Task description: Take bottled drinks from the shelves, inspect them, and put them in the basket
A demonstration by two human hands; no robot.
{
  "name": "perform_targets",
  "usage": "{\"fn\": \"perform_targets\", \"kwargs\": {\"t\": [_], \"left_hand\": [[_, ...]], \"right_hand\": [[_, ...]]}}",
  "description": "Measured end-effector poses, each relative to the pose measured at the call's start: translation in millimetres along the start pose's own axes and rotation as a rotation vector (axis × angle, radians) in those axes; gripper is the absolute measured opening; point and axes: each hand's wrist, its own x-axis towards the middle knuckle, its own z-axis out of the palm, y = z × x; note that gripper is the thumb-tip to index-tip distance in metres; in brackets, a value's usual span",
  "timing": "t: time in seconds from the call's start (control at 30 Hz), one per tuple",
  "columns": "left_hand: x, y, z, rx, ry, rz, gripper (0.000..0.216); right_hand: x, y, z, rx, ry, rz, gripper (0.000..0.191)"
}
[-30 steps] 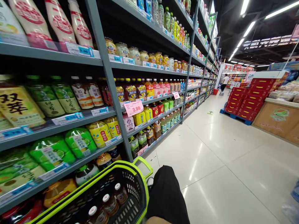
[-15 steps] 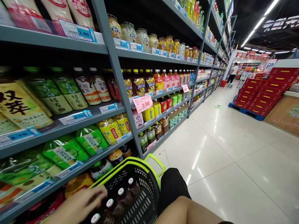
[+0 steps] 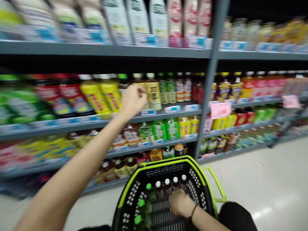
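Observation:
My left hand (image 3: pixel 134 99) is stretched out to the middle shelf, in front of a pale yellow bottle (image 3: pixel 143 84). Its fingers are half bent with a gap between thumb and fingers, and I see nothing held in it. A similar labelled bottle (image 3: pixel 154 93) stands just to its right. Inside the black basket with a lime-green rim (image 3: pixel 166 161) is my right hand (image 3: pixel 180 203), its fingers curled and mostly hidden from me. Close to it stand dark bottles with white caps (image 3: pixel 167 187). Green-capped bottles (image 3: pixel 144 205) line the basket's left side.
Shelves (image 3: pixel 108 49) full of drink bottles run across the view, with a grey upright post (image 3: pixel 211 73) right of centre. A lime-green basket handle (image 3: pixel 218 184) sticks out to the right. Pale floor tiles (image 3: pixel 271 179) lie at the right. My knee (image 3: pixel 237 216) is beside the basket.
My view has swung left, so the shelves face me and the aisle is out of sight. My left hand has gone from above the basket up to the shelf. My right hand now shows in the basket.

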Motion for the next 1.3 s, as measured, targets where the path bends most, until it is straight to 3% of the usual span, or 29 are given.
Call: {"fn": "perform_targets", "kwargs": {"t": [0.07,0.17,0.27,0.4,0.53,0.67,0.77,0.9,1.0,1.07,1.17,1.23,1.3], "left_hand": [[12.1,-11.2,4.6,0.090,0.028,-0.032,0.027],[23.8,-16.6,12.4,0.123,0.044,-0.022,0.034],[38.6,-4.1,20.3,0.144,0.015,0.017,0.051],[64.8,13.7,30.0,0.250,-0.106,-0.071,0.069],[69.3,20.2,38.3,0.316,-0.167,-0.050,0.051],[46.7,26.2,33.4,0.237,-0.039,0.082,0.049],[23.7,33.4,12.1,0.101,0.118,0.109,0.059],[-23.8,47.0,-25.2,-0.072,0.285,0.014,0.058],[-85.6,52.7,-39.3,-0.371,0.277,-0.039,0.054],[-136.8,49.6,-37.4,-0.677,0.176,-0.056,0.051],[-211.9,35.7,-20.0,-1.008,-0.013,-0.291,0.050],[-251.1,22.8,-3.6,-1.137,-0.109,-0.503,0.050],[-278.6,8.2,12.9,-1.155,-0.099,-0.680,0.052]], "right_hand": [[18.6,-14.7,-7.0,-0.056,-0.092,-0.036,0.017],[21.6,-30.1,-14.2,-0.076,-0.110,-0.057,0.025],[11.7,-35.6,-15.3,-0.069,-0.114,-0.029,0.028],[6.1,-34.3,-16.6,-0.057,-0.118,0.015,0.030],[10.2,-26.1,-23.7,-0.029,-0.158,0.020,0.031],[9.7,-11.8,-31.6,0.028,-0.128,0.054,0.029],[4.0,3.7,-43.0,0.133,0.000,0.042,0.027],[-1.0,28.7,-67.0,0.391,0.313,0.018,0.028],[1.0,42.0,-77.3,0.681,0.524,0.006,0.037],[3.3,43.1,-76.1,0.868,0.609,0.001,0.046],[4.1,31.2,-65.9,1.077,0.629,-0.002,0.057],[3.0,17.3,-57.9,1.260,0.517,-0.011,0.063],[2.6,3.2,-51.4,1.464,0.332,-0.016,0.066]]}}
